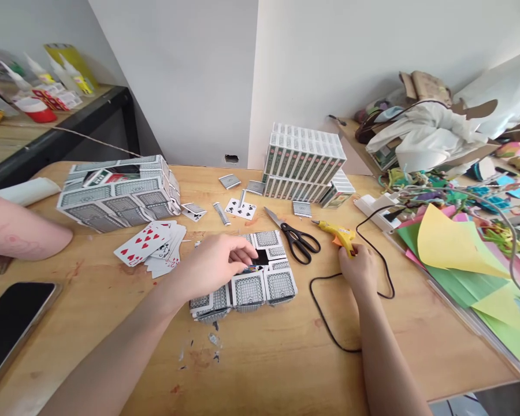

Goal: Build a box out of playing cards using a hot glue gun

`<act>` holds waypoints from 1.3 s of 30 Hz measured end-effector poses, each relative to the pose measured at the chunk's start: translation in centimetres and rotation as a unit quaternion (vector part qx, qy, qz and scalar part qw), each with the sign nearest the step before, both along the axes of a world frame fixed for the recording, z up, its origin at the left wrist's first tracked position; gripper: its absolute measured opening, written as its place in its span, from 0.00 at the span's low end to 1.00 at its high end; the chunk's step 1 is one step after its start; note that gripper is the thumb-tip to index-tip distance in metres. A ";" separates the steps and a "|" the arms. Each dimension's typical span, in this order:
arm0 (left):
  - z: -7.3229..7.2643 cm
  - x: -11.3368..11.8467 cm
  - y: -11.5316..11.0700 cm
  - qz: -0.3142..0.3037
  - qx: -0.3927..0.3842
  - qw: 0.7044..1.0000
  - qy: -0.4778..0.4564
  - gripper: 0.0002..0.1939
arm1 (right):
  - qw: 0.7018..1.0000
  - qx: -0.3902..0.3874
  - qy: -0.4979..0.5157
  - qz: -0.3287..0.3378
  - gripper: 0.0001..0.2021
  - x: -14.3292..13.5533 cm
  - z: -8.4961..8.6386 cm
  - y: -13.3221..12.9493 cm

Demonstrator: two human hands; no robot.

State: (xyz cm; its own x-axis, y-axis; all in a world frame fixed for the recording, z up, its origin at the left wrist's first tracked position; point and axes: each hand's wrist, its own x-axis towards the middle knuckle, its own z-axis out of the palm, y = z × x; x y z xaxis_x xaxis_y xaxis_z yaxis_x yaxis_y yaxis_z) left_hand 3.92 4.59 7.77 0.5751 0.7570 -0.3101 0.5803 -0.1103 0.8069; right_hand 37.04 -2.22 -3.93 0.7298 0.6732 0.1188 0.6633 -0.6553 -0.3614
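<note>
My right hand [359, 270] is closed around the handle of a yellow hot glue gun [338, 232], which rests on the table with its nozzle pointing to the far left. My left hand [219, 260] is over a flat box shape built from playing cards [248, 292], grey patterned backs outward. Its fingers are curled in towards the thumb beside a dark opening in the top. A strip of a colored card face shows by the thumb tip; whether the fingers hold it is unclear. Black-handled scissors [301, 240] lie half open between the card box and the glue gun.
A larger card-built box [121, 193] stands at the left, with loose playing cards [145, 242] before it. Card packs [303, 162] are stacked at the back. A phone [13, 329] lies left, near another person's arm [21, 228]. Colored paper [459, 248] and the gun's black cord [325, 315] are right.
</note>
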 end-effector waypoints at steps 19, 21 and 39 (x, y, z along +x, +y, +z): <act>-5.8 -3.7 8.9 -0.015 0.332 0.924 0.190 0.17 | 0.999 0.017 -0.020 0.020 0.19 -0.2 -0.8 0.1; -5.6 -3.0 9.6 -0.082 0.336 0.916 0.204 0.18 | 1.000 0.016 -0.020 0.018 0.20 -0.2 -0.8 0.1; -3.7 -0.8 11.4 -0.131 0.220 0.949 0.186 0.07 | 0.999 0.017 -0.017 0.028 0.18 -0.3 -0.6 0.2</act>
